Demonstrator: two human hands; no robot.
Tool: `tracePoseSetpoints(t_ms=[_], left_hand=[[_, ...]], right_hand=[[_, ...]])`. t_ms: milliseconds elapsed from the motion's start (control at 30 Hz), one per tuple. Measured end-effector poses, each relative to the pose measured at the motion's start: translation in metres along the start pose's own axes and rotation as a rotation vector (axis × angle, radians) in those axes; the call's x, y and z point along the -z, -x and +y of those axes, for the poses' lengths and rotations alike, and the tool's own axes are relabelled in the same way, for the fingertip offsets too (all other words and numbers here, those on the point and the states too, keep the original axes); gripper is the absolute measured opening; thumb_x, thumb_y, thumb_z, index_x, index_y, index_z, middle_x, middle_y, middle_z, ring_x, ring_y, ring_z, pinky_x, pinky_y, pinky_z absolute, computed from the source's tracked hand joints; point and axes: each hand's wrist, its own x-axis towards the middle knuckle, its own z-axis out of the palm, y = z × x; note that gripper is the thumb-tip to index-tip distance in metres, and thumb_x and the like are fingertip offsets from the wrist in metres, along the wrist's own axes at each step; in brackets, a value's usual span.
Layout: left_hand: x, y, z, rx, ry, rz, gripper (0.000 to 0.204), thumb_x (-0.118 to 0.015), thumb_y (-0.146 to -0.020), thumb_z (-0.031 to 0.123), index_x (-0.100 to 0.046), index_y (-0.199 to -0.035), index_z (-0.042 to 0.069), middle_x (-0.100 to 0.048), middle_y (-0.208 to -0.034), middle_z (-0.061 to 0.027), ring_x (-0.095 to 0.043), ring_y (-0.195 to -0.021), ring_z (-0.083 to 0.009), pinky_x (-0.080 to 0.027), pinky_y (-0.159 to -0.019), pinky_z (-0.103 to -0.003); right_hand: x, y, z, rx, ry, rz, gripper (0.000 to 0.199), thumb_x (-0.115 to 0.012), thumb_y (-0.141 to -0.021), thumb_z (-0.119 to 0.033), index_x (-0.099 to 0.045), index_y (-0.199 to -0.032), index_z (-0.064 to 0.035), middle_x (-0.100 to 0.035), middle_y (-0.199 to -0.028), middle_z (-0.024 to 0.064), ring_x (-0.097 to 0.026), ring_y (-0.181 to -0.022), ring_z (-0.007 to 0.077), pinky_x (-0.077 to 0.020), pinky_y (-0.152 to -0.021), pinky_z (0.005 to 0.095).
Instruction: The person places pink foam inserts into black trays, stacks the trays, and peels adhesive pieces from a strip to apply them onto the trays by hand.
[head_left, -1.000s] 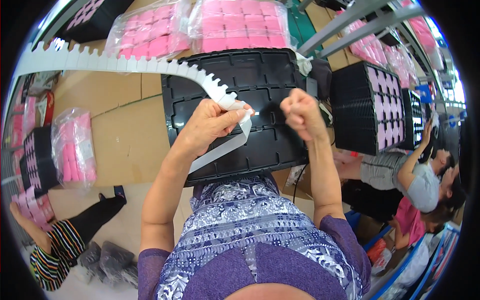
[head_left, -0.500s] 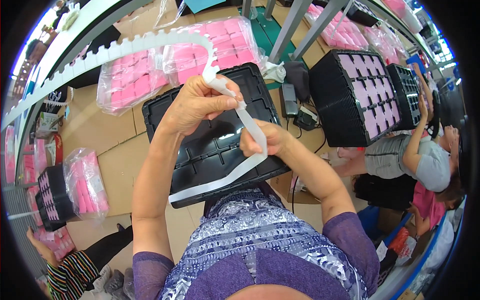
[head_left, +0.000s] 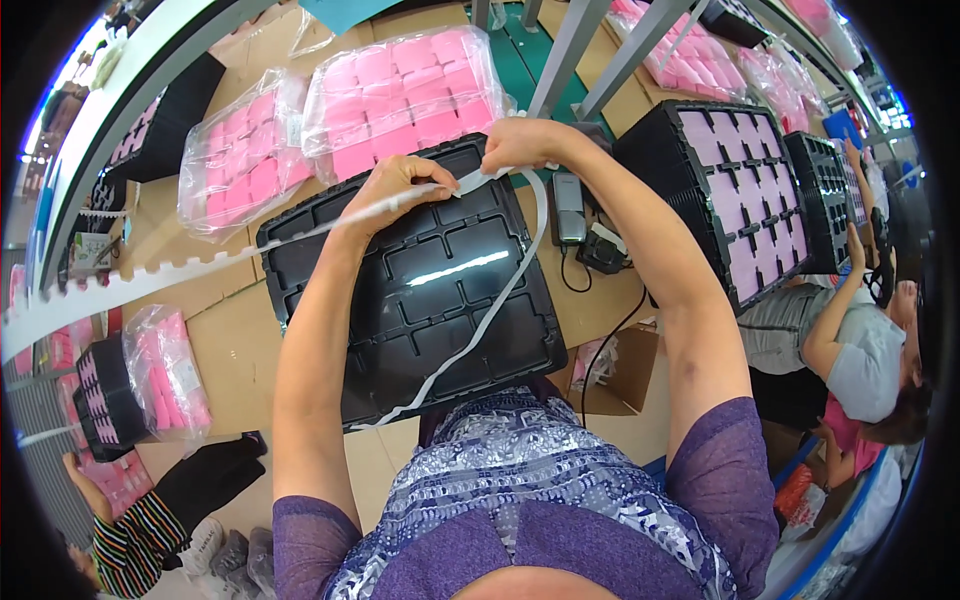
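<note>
Across the upper left runs a white strip with a notched edge (head_left: 195, 270), passing through both my hands. My left hand (head_left: 400, 192) is closed in a pinch on the strip. Close to its right, my right hand (head_left: 520, 144) also grips the strip, with the fingertips partly hidden. From there a narrow smooth white band (head_left: 492, 312) curves down over a black plastic tray (head_left: 425, 270) and hangs past its near edge. The tray, divided into shallow compartments, lies tilted below my hands.
Bagged pink foam blocks (head_left: 400, 85) lie beyond the tray. Right of it stand a stack of black trays with pale pink inserts (head_left: 740, 190), a grey handheld device (head_left: 568, 210) and a cable. An open cardboard box (head_left: 632, 375) sits lower right. Co-workers are at both sides.
My right hand has moved up and away, to the tray's far edge. My left hand shifted slightly left. The strip's arch has dropped to a nearly straight line, and the tray has shifted a little left.
</note>
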Motion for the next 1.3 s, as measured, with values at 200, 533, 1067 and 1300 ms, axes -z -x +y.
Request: tracePoseSetpoints(t_ms=[200,533,1067,1300], left_hand=[[0.007,-0.006,-0.007,-0.064,-0.339,-0.009,0.008,-0.071,-0.08,0.008,-0.074,-0.087,0.007,-0.07,-0.075,-0.0096,-0.067,-0.072,-0.0208,-0.051,-0.067,-0.033],[0.006,-0.01,-0.015,-0.182,-0.526,-0.032,0.008,-0.069,-0.08,0.009,-0.071,-0.086,0.006,-0.071,-0.078,-0.0085,-0.068,-0.073,-0.0201,-0.051,-0.068,-0.031],[-0.002,0.089,0.034,0.021,0.787,0.127,0.015,-0.071,-0.079,0.009,-0.059,-0.084,0.004,-0.053,-0.07,-0.0026,-0.047,-0.059,-0.0095,-0.036,-0.05,-0.022],[-0.062,0.174,0.071,0.313,1.075,0.391,0.013,-0.068,-0.085,0.007,-0.059,-0.094,0.002,-0.059,-0.073,-0.0051,-0.049,-0.05,-0.006,-0.032,-0.04,-0.018]], right_hand=[[-0.011,-0.01,-0.037,-0.001,0.528,0.166,0.033,-0.076,-0.069,-0.037,-0.075,-0.084,-0.0068,-0.072,-0.086,0.0118,-0.069,-0.085,0.0298,-0.0541,-0.072,0.0406],[-0.017,-0.028,-0.039,0.115,0.662,0.213,0.038,-0.078,-0.068,-0.037,-0.073,-0.084,-0.0032,-0.07,-0.083,0.0148,-0.068,-0.08,0.0311,-0.0525,-0.067,0.0419],[-0.095,0.112,-0.029,0.188,-1.123,-0.249,0.03,-0.062,-0.095,-0.035,-0.064,-0.083,-0.0075,-0.044,-0.056,-0.0062,-0.034,-0.044,0.0016,-0.0247,-0.039,0.0189],[-0.15,0.122,-0.041,0.213,-1.596,-0.387,0.023,-0.058,-0.098,-0.023,-0.06,-0.102,0.0002,-0.045,-0.066,-0.0049,-0.032,-0.047,-0.0005,-0.0216,-0.039,0.0167]])
